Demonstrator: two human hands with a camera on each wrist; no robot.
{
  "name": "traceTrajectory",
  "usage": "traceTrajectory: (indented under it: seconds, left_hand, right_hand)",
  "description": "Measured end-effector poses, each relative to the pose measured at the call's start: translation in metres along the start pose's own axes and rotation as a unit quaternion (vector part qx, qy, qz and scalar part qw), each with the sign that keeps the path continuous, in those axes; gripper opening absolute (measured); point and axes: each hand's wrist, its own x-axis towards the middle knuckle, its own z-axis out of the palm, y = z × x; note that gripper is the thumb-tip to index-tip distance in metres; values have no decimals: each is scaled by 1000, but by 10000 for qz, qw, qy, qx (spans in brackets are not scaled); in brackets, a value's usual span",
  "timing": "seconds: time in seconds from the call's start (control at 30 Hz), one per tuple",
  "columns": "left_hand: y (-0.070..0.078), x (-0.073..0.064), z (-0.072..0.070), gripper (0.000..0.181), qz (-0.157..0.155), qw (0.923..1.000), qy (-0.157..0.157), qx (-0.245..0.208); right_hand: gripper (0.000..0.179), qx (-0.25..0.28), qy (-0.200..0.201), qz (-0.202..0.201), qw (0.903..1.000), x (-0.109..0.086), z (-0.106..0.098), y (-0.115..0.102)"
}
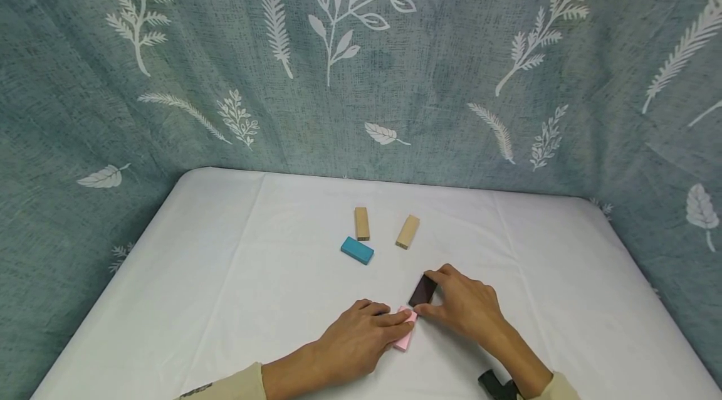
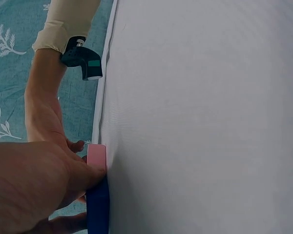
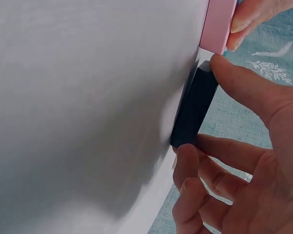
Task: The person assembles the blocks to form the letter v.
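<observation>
A pink block (image 1: 403, 342) lies on the white-covered table under my left hand (image 1: 361, 334), whose fingers reach over it and hold it. In the left wrist view the thumb sits at the end of the pink block (image 2: 96, 155), where a dark blue block (image 2: 98, 209) adjoins it; most of that blue block is hidden in the head view. My right hand (image 1: 465, 303) pinches a very dark block (image 1: 423, 291) by its two ends, between thumb and fingers. The right wrist view shows the dark block (image 3: 195, 105) close to the pink one, with a small gap.
Farther back lie a light-blue block (image 1: 357, 250) and two natural wood blocks, one upright in the view (image 1: 362, 223) and one slanted (image 1: 408, 232). A dark device (image 1: 496, 384) sits at the right wrist. Patterned teal cloth (image 1: 361, 105) hangs behind the table.
</observation>
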Motion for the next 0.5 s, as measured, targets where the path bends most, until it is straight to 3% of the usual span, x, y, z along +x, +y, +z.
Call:
traceTrajectory:
  seconds: [0.5]
  left_hand:
    - [-1, 1, 0, 39, -15, 9999, -18, 143]
  right_hand:
    - [76, 242, -164, 22, 9996, -1, -5, 1]
